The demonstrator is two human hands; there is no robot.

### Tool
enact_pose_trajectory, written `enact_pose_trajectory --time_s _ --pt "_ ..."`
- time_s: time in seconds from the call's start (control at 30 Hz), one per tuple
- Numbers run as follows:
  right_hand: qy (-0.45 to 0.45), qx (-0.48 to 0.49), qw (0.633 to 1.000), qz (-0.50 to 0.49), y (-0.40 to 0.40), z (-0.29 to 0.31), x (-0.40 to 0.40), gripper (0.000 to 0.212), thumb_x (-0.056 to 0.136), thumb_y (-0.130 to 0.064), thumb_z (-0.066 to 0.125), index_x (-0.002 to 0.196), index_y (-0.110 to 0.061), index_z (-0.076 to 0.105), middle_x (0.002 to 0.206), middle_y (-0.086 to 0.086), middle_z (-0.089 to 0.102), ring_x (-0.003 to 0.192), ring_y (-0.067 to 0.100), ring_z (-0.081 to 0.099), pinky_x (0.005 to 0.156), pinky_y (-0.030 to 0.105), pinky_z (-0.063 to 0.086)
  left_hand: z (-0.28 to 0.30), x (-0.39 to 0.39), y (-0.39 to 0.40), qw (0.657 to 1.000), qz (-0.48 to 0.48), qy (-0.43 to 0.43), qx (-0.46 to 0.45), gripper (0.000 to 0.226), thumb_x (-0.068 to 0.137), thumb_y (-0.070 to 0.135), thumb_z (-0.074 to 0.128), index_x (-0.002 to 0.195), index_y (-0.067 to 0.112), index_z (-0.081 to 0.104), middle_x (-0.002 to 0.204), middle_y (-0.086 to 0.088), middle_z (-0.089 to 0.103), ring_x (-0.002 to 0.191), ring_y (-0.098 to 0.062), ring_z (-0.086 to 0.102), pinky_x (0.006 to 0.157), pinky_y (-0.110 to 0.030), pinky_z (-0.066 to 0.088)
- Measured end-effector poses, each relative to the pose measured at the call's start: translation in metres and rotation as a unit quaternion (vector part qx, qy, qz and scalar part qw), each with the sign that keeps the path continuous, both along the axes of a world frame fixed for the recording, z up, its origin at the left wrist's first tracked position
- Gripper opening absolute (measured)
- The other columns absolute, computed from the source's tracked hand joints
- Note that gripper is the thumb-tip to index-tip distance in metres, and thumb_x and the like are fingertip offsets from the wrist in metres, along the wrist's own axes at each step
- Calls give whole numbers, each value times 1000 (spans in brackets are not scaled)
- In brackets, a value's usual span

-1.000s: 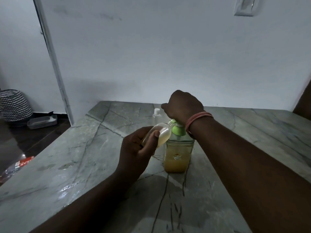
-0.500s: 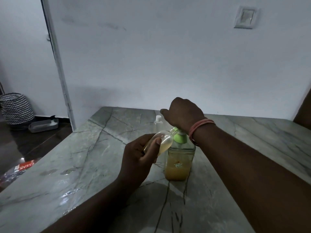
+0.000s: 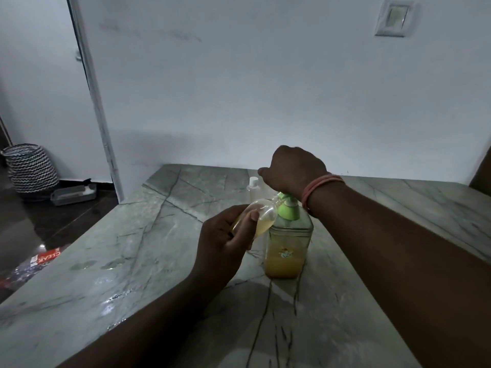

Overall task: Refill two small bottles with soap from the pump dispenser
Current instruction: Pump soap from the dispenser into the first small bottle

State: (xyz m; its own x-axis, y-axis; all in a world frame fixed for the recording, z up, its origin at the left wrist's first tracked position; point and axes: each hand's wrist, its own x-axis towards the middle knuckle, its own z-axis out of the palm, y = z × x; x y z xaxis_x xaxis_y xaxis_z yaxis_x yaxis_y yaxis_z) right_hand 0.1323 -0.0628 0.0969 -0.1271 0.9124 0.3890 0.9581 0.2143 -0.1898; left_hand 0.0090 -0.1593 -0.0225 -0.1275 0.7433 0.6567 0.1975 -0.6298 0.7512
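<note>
**Small bottle held at the pump spout**

We see the worktop (image 3: 132,261) carrying the pump dispenser (image 3: 287,248). Our right hand (image 3: 292,168), fingers curled, sits on its green pump head. Just left, our left hand (image 3: 225,243) grips a tilted small bottle (image 3: 259,217), mouth at the spout. A capped bottle (image 3: 253,185) stands farther back.

Dim, bluish wide-angle picture with bent edges, glare patches on the marble table (image 3: 106,301).
</note>
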Motion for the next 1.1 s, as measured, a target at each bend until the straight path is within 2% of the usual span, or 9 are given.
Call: enact_pose_trajectory --time_s 0.07,0.17,0.37,0.43,0.5,0.6,0.8,0.93,1.1 --pt "6 17 1000 2 1 -2 1 35 91 -45 55 73 -16 45 76 1 47 78 27 49 69 31 38 -2 -1 2 1000 -1 0 -6 25 94 39 56 109 30 74 73 10 71 55 -9 62 48 -23 45" --pt "61 -2 998 -7 3 -10 3 35 89 -43 57 67 -18 45 69 -1 49 76 27 55 67 30 39 -3 -1 3 1000 5 5 -4 21 94 39 57 107 36 72 76 11 72 57 -9 63 48 -20 45" --pt "35 -15 999 4 2 -5 3 32 87 -42 57 68 -19 47 69 -2 50 76 26 55 66 29 39 0 1 0 1000 8 11 1 19 93 40 56 107 39 70 78 15 73 59 -8 64 48 -18 46" --pt "8 -4 1000 8 2 -2 1 33 87 -43 57 68 -20 45 70 -2 48 77 27 54 66 30 38 -1 0 1 1000 7 7 -3 24 93 41 55 109 33 71 76 18 71 58 -7 64 48 -16 44" --pt "22 13 1000 6 4 -3 2 35 89 -44 56 67 -20 43 70 -1 47 76 27 54 66 30 38 -1 -1 3 1000 6 8 -3 29 93 42 54 111 27 73 75 19 70 59 -6 63 49 -16 43" --pt "66 7 998 0 4 -11 4 35 89 -43 55 66 -18 45 68 1 51 74 27 57 65 30 40 -2 0 5 1000 14 18 1 22 93 40 55 107 35 72 75 17 71 59 -5 63 50 -17 44" --pt "27 -23 999 1 3 -5 2 32 86 -41 60 67 -19 47 71 0 51 76 27 55 66 29 40 -1 -1 4 1000 12 17 -3 26 94 41 54 109 30 72 76 16 71 60 -7 64 50 -19 45" --pt "5 22 1000 5 3 -2 0 36 89 -43 57 68 -18 43 73 1 47 78 27 52 67 30 38 -3 -1 5 1000 11 12 -4 35 94 41 54 112 20 74 74 15 70 58 -9 63 49 -19 44" --pt "58 -13 998 -1 4 -12 5 33 87 -40 60 65 -18 47 68 -1 51 73 26 55 65 29 39 -4 0 6 1000 10 17 -5 23 94 40 55 109 33 72 80 12 73 59 -11 65 48 -21 47"
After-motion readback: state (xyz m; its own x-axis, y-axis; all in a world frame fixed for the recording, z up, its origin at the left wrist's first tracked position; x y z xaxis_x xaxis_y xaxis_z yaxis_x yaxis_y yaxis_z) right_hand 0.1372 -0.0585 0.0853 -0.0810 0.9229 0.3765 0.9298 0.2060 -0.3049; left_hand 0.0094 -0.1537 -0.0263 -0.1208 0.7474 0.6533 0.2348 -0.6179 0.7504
